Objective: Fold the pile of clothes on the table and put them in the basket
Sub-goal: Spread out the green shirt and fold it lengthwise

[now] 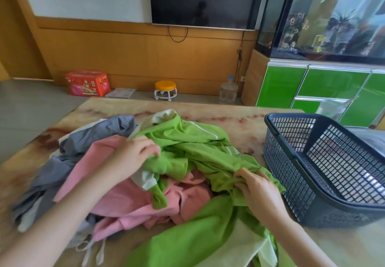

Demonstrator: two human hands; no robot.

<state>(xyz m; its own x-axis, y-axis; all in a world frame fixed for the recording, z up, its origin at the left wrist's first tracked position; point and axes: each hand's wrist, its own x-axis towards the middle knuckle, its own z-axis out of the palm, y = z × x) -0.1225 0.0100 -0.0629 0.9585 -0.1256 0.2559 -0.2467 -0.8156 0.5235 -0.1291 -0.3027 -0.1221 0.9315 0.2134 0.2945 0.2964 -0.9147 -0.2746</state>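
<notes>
Two hands in the pile on the table (239, 125): right hand (258, 191) clutches the green top (198, 141) near right, left hand (135, 158) pinches it mid-pile. One pink piece (125, 196) and one grey piece (83, 137) lie left. One basket (291, 173) sits right.

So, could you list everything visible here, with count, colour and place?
green clothing: count unclear, green and white, pile's top
pink garment: one, pink, beneath green
grey clothing: count unclear, grey, pile's left
basket: one, dark, table's right
table: one, beige marbled, under pile
television: one, black, wall
fish tank: one, glass, on cabinet
cabinet: one, green, right
box: one, red, floor
stool: one, orange seat, floor
water bottle: one, clear, floor
left hand: one, grips green clothing
right hand: one, grips green clothing
</notes>
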